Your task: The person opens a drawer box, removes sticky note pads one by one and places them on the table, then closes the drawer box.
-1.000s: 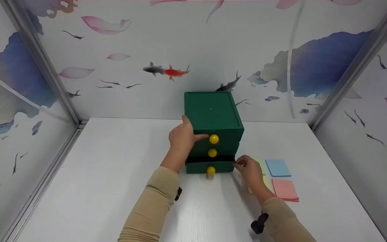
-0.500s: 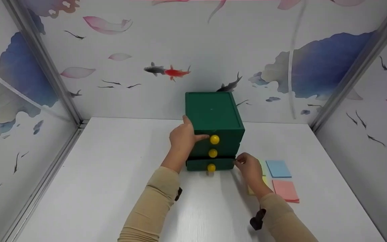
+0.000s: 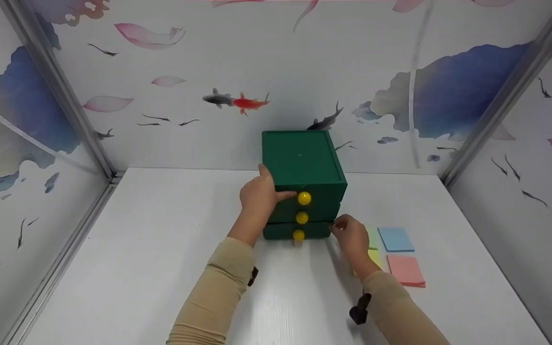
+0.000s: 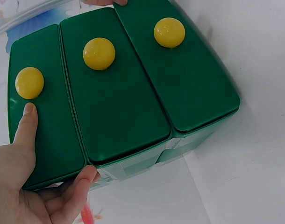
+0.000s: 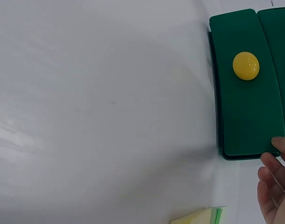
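Note:
A dark green three-drawer cabinet (image 3: 300, 155) with round yellow knobs stands against the back wall. My left hand (image 3: 258, 195) grips its left front edge, the thumb lying on the top drawer (image 4: 49, 116) just short of the knob (image 4: 29, 83) and the other fingers curled along the side. At the lower right, my right hand (image 3: 351, 237) pinches the corner of the bottom drawer (image 5: 247, 112), thumb on its front and fingertips at its side. This drawer now sits close under the middle drawer (image 4: 119, 102), with only a thin dark line between the two.
Right of the cabinet lie pads of sticky notes: a blue pad (image 3: 396, 239), a pink pad (image 3: 406, 270), a light green pad (image 3: 373, 238) and a yellow pad (image 3: 374, 257), the last two partly behind my right hand. Printed walls with metal corner posts enclose the white table (image 3: 161, 258).
The bottom drawer has slid back into the cabinet, and the dark opening above it has closed. My right hand has moved slightly away from me with it; the left hand keeps its hold.

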Demonstrator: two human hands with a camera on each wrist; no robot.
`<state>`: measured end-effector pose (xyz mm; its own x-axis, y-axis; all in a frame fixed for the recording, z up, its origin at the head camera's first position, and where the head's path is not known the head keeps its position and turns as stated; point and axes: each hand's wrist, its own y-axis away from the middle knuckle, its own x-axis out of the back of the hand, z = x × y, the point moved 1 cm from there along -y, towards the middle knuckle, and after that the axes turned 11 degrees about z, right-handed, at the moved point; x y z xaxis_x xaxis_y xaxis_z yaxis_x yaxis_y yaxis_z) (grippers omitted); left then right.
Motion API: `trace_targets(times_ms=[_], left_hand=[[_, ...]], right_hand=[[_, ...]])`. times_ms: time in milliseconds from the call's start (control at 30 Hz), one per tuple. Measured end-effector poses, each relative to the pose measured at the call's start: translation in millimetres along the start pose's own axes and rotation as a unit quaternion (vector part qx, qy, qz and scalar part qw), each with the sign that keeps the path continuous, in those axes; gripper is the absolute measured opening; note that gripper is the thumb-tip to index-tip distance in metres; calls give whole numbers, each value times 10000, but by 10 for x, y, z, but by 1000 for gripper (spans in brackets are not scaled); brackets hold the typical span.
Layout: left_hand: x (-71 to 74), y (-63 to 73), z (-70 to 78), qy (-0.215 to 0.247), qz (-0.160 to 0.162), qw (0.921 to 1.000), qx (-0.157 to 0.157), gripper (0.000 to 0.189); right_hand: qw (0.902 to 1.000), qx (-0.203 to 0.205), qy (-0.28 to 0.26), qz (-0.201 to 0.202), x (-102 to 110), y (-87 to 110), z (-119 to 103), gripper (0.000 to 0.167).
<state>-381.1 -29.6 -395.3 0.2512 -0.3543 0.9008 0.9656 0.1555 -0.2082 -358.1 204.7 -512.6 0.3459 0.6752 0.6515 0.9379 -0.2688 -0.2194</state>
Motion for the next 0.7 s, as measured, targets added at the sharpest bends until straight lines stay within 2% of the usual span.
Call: trace_targets(times_ms=[133,433,700], left_hand=[[7,4,5,36,7,10000,14,119],[5,5,7,-55,123,9999,12,119],[15,8,17,-24,94,10000,6,118]], right_hand=[[9999,63,93,81,-8,1,-8,6],[9997,-188,141,9,-28,-8,-22,6],[9998,74,169,27,-32,-29,21,6]])
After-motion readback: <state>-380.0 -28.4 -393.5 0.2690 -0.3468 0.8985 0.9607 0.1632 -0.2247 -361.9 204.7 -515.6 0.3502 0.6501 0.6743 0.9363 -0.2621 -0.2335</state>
